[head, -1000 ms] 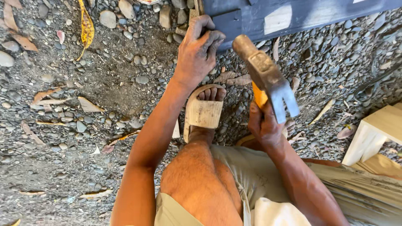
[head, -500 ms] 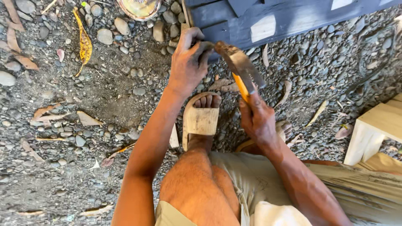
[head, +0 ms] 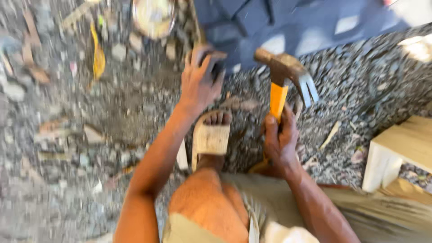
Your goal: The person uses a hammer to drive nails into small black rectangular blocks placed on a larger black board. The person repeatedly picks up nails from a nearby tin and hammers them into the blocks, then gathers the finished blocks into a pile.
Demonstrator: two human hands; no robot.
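Right hand (head: 280,140) grips hammer (head: 284,78); left hand (head: 201,81) seemingly on board (head: 270,22).

Hammer (head: 286,76): rusty claw head, orange handle, upright in my fist above the gravel.
Dark board (head: 288,27): flat on gravel, near edge under my fingers.

Single head-worn view, looks steeply down from above the person's own lap at gravel ground (head: 67,135). Close range: knee and sandalled foot (head: 211,135) mid-frame, both forearms entering from bottom edge. Frame motion-blurred. No second view.
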